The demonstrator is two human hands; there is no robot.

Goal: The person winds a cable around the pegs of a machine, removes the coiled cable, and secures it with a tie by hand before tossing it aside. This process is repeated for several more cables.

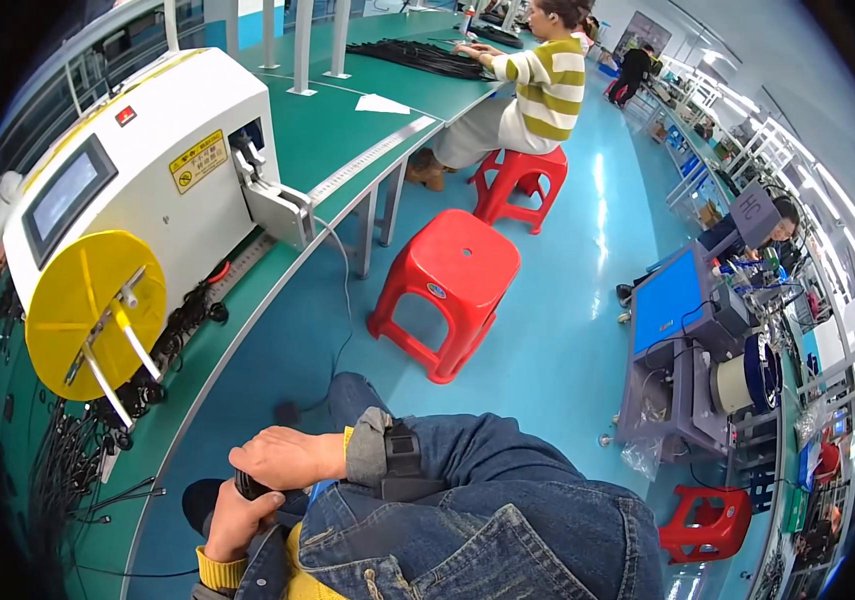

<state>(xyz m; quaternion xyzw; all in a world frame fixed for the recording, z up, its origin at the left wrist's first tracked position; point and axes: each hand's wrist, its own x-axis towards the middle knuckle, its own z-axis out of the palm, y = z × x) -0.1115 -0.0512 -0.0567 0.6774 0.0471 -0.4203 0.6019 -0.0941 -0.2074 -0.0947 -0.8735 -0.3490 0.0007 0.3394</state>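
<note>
Left hand (235,522) and right hand (286,457) curl closed around an apparent black cable bundle (250,487), probably paired to keep it compact.

Beyond the fingers (253,459), a cable (349,300) crosses open room between table (333,140) and red stool (463,258).

The cables (63,455) are black, stools (466,255) red, the sweater (548,92) striped olive-and-white.
</note>
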